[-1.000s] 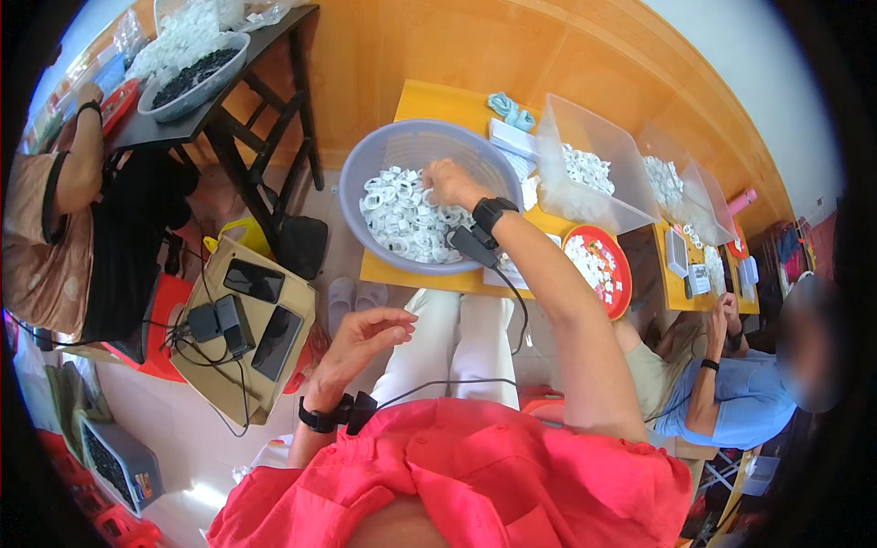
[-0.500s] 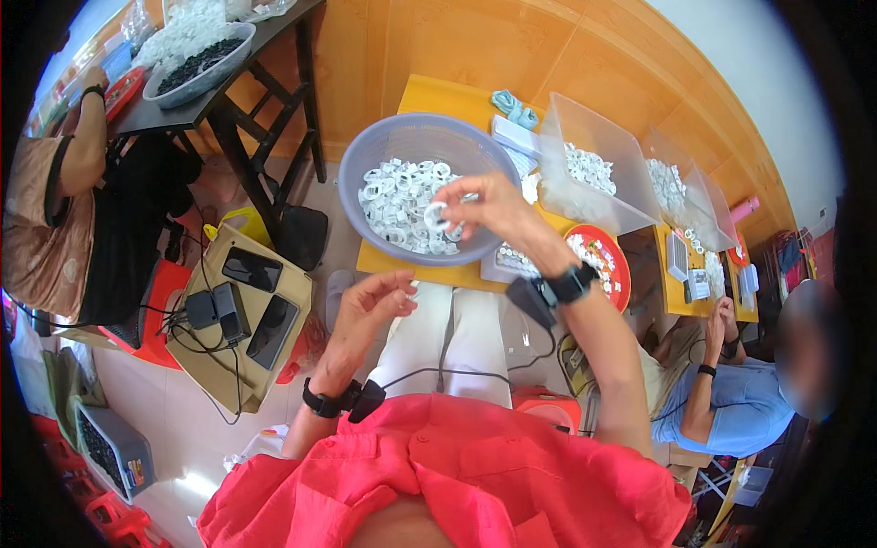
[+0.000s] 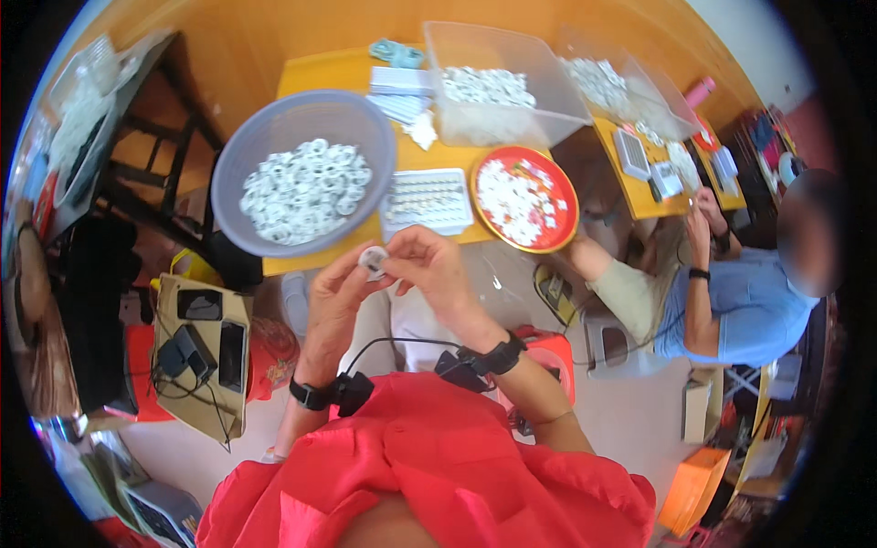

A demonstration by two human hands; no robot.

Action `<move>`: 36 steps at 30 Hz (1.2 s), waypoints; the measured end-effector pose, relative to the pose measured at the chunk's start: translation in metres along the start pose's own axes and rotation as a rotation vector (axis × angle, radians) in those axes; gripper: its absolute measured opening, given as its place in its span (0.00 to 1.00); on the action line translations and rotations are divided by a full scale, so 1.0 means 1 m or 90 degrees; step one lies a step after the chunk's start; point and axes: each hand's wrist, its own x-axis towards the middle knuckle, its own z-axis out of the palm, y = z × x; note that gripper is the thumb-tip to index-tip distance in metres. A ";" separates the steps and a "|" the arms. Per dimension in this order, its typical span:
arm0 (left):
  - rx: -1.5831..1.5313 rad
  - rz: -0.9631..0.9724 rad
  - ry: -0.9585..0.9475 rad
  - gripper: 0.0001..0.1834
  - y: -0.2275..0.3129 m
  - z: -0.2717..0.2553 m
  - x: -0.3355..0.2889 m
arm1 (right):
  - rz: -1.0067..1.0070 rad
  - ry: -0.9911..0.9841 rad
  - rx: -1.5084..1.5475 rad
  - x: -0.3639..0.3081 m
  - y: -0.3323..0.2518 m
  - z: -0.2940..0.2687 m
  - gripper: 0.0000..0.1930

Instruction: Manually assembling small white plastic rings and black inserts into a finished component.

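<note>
So a yellow desk (image 3: 320,73) is carrying most of the stuff here. A big greyish-purple basket (image 3: 315,114) is sitting on its left side, holding a heap of white pieces (image 3: 301,196). A round red tray (image 3: 562,219) is sitting off to the right, and a white tray (image 3: 464,205) is lying between the two. The right hand (image 3: 431,274) and left hand (image 3: 340,283) are both pinching one small round white piece (image 3: 373,258), fingertips meeting around it, just in front of the desk.
</note>
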 end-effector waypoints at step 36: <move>-0.056 -0.154 0.025 0.15 -0.017 -0.036 0.002 | -0.227 0.271 -0.683 0.038 -0.021 -0.125 0.06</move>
